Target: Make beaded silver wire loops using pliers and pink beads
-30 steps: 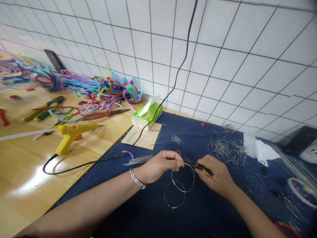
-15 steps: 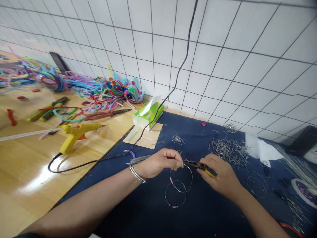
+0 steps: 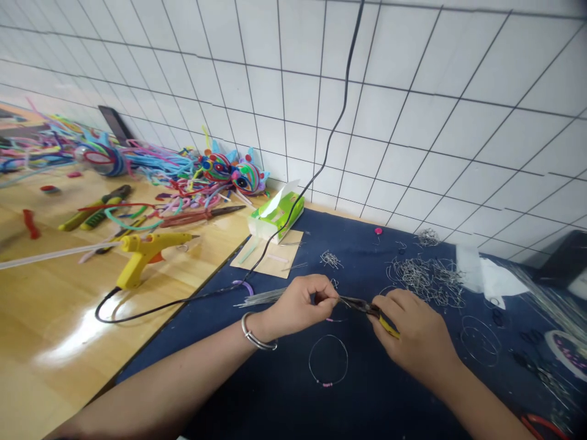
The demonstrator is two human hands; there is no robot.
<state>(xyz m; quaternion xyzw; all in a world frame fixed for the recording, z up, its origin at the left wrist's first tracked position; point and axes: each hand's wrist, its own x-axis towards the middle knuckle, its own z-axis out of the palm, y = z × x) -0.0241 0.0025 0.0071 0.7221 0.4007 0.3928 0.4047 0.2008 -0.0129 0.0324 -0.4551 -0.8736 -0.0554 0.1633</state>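
My left hand (image 3: pixel 306 305) pinches a thin wire loop at its fingertips; the loop is seen nearly edge-on, with a bit of pink below. Yellow-handled pliers (image 3: pixel 360 304) are gripped in my right hand (image 3: pixel 410 324), their jaws pointing left and meeting the wire beside my left fingertips. Below, a wire ring with pink beads (image 3: pixel 328 385) lies on the dark blue cloth (image 3: pixel 284 403). A bundle of straight wires (image 3: pixel 266 297) rests behind my left wrist.
Left, a yellow glue gun (image 3: pixel 140 256), green-handled pliers (image 3: pixel 98 208) and colourful pipe cleaners (image 3: pixel 156 159). Behind, a green tissue box (image 3: pixel 277 217) and a black cable (image 3: pixel 337 122). Right, tangled wire pieces (image 3: pixel 426 278) and a dish of beads (image 3: pixel 566 351).
The wire loop at my left fingertips has tilted from hanging face-on to nearly edge-on and no longer overlaps the beaded ring below. The pliers' jaws have come up against my left fingertips.
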